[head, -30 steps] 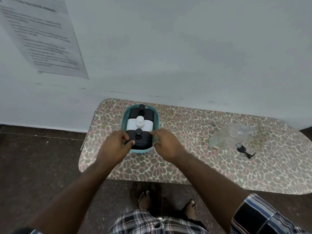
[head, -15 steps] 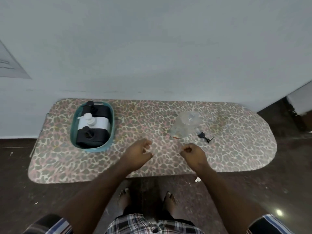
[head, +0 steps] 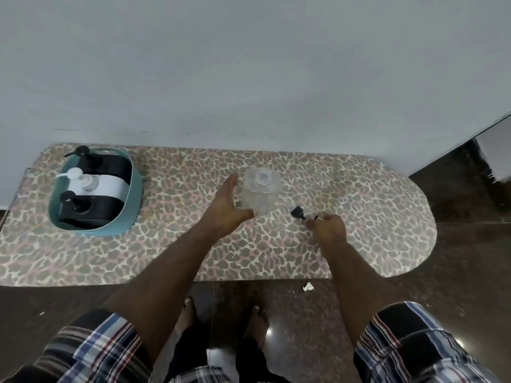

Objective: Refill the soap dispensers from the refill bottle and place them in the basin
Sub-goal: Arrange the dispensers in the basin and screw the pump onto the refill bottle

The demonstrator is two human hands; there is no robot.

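Observation:
A teal basin [head: 135,186] stands at the table's left end. It holds two black soap dispensers [head: 110,167] [head: 91,210] with a white dispenser [head: 110,185] between them. The clear refill bottle [head: 261,192] sits mid-table with its neck uncapped. My left hand [head: 225,208] is spread beside the bottle's left side, fingers straight and thumb at its base. A small black pump cap [head: 297,211] lies just right of the bottle. My right hand [head: 327,226] has curled fingertips pinching the cap's thin end.
The leopard-print table [head: 373,217] runs along a pale wall [head: 249,78]. Dark floor [head: 456,272] lies in front and to the right, with a scrap of white paper [head: 307,286] near the table's front edge. My bare feet [head: 257,322] are below.
Both hands left the basin and moved right along the table. The left one now reaches the clear bottle and the right one has closed on the black pump cap.

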